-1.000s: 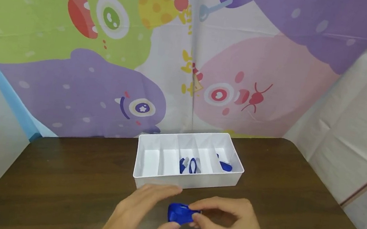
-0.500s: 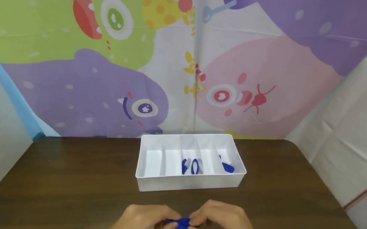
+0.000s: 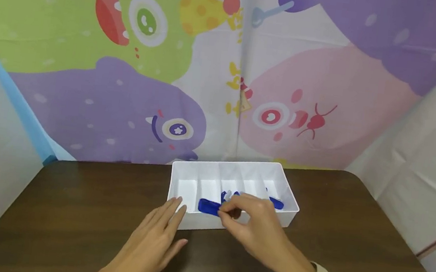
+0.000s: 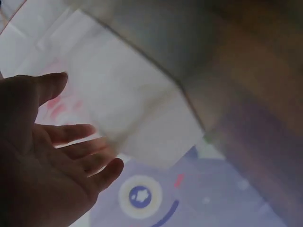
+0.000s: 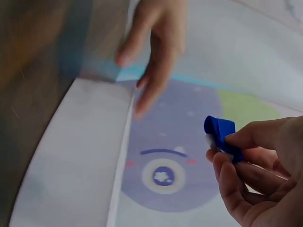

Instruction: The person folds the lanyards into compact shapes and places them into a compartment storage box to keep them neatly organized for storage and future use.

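A folded blue strap [image 3: 208,206] is pinched between the thumb and fingers of my right hand [image 3: 258,223], over the front part of a white divided box [image 3: 204,223]. In the right wrist view, the strap [image 5: 223,134] is a short looped band with a whitish piece at its lower side. My left hand [image 3: 152,234] has its fingers extended at the box's front left corner; whether they touch it I cannot tell. The left wrist view shows that hand [image 4: 57,161] holding nothing, beside the blurred box wall.
Blue and whitish items [image 3: 225,196] lie in the box's middle compartment, partly behind my right hand. Another blue item [image 3: 276,203] sits in the rightmost compartment. The box stands on a dark wooden table [image 3: 105,204], in front of a cartoon-printed cloth [image 3: 143,114].
Both hands worked at the blue strap close to me. The left hand has let go and moved to the box's corner, while the right has carried the strap forward over the box.
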`<state>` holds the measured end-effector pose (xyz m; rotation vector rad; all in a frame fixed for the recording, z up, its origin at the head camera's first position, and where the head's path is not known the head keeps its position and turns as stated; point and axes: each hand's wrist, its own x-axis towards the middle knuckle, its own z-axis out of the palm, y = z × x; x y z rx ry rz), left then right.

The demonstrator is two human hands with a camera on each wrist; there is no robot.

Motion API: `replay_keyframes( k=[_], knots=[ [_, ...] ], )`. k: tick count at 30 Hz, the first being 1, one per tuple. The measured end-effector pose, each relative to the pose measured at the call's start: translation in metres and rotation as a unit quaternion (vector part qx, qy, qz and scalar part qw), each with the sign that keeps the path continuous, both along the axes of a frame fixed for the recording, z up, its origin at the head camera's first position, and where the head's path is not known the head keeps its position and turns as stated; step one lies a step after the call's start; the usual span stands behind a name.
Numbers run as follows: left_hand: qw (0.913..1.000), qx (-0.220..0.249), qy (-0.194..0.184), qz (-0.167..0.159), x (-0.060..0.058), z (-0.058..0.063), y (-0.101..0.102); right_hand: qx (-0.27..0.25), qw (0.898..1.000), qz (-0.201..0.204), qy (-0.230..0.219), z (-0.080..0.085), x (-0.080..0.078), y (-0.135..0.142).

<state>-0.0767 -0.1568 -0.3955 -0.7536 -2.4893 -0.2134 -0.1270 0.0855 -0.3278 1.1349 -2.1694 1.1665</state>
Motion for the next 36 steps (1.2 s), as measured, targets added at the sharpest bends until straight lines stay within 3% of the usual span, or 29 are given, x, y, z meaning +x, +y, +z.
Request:
replay_keyframes(
  k=[6, 13, 16, 19, 23, 28, 30, 33, 36],
  knots=[
    [0.9975, -0.058, -0.026, 0.028, 0.000, -0.010, 0.008, 0.119, 0.992, -0.040, -0.015, -0.004, -0.051, -0.046],
    [0.9951, -0.075, -0.053, 0.035, 0.000, -0.007, 0.023, 0.278, 0.956, -0.066, 0.064, -0.021, -0.090, -0.075],
    [0.9951, -0.074, -0.057, 0.035, -0.001, -0.006, 0.027, 0.326, 0.941, -0.063, 0.071, -0.025, -0.099, -0.083],
    [0.9950, -0.070, -0.063, 0.034, -0.001, -0.006, 0.029, 0.372, 0.926, -0.048, 0.047, -0.031, -0.104, -0.091],
    [0.9944, -0.068, -0.075, 0.029, 0.001, -0.005, 0.029, 0.434, 0.899, -0.044, 0.028, -0.038, -0.108, -0.101],
    [0.9932, -0.065, -0.090, 0.034, 0.002, -0.004, 0.030, 0.508, 0.858, -0.065, 0.039, -0.040, -0.105, -0.106],
    [0.9929, -0.062, -0.096, 0.033, 0.003, -0.004, 0.031, 0.526, 0.848, -0.060, 0.031, -0.038, -0.102, -0.102],
    [0.9929, -0.061, -0.098, 0.030, 0.004, -0.006, 0.034, 0.510, 0.859, -0.027, 0.032, -0.031, -0.094, -0.086],
    [0.9927, -0.064, -0.096, 0.034, 0.004, -0.007, 0.034, 0.462, 0.886, 0.008, 0.027, -0.020, -0.079, -0.063]
  ],
)
